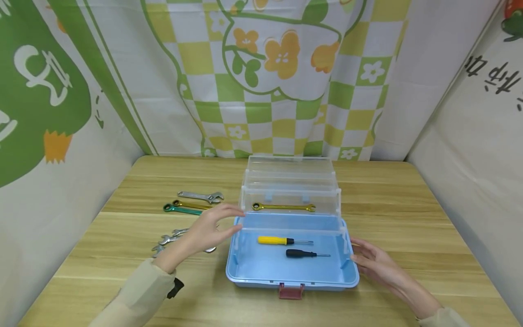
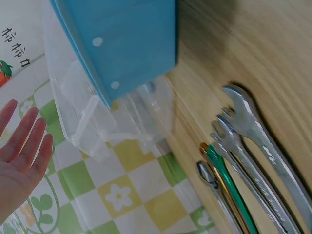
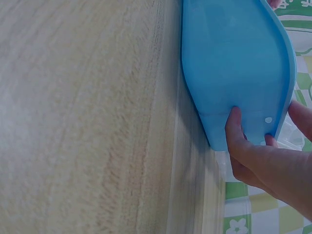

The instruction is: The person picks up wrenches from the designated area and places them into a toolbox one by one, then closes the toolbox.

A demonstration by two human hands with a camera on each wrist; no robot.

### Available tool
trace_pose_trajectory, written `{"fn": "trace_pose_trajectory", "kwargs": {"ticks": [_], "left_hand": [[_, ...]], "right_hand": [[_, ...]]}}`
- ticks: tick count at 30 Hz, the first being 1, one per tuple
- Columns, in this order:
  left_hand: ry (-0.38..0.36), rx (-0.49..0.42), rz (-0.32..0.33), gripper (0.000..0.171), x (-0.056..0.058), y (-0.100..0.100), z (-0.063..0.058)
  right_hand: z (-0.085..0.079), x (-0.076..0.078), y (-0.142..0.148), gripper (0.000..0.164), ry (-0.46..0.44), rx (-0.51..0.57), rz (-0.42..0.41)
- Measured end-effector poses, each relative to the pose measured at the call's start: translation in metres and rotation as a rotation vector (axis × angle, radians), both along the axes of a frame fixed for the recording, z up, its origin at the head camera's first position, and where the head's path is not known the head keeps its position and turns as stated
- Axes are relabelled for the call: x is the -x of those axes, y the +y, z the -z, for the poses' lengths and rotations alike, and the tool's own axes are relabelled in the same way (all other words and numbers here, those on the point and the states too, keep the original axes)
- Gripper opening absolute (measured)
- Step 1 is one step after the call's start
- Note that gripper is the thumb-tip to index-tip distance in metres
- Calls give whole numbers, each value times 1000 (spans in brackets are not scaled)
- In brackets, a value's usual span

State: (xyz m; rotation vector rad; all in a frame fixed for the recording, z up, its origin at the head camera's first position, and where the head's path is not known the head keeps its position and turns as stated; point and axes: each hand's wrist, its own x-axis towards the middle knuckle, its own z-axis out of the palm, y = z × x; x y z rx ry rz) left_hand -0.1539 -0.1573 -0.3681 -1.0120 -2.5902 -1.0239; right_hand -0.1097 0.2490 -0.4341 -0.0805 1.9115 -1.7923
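Note:
A light-blue toolbox [image 1: 292, 272] stands unfolded on the table, its clear tiers and lid raised at the back. Inside its base lie a yellow-handled screwdriver [image 1: 273, 240] and a black-handled screwdriver [image 1: 300, 253]. A gold ratchet wrench [image 1: 283, 207] rests in a clear tray [image 1: 323, 200] above them. My left hand [image 1: 214, 229] hovers by the left end of the trays, fingers stretched out, holding nothing; the left wrist view shows the same hand [image 2: 22, 161] apart from the box. At the right wall, my right hand [image 3: 265, 156] holds the box side, thumb at the rim and fingers against the outside.
Left of the box lie an adjustable wrench [image 1: 202, 196], a green ratchet wrench [image 1: 184, 210] and a second gold one [image 1: 192, 205]. Several silver open-end wrenches [image 2: 253, 122] are partly hidden under my left arm. A patterned curtain [image 1: 269, 127] hangs behind the table.

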Motion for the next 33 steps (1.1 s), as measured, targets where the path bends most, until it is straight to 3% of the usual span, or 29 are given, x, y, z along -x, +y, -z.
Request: {"fn": "trace_pose_trajectory", "kwargs": {"ticks": [5,12,24,33], "left_hand": [[-75,13,-46,29,-6,-15,4],[-182,121,-108,38,-13,-37,13],[-204,192,-164,42,-24,-59,31],[-221,209,-201,43,-24,-72,44]], "right_hand": [[2,0,2,69,7,2,-6],[2,-1,2,70,12,5,-1],[1,0,1,68,23,29,-12],[1,0,1,68,15,22,-6]]}}
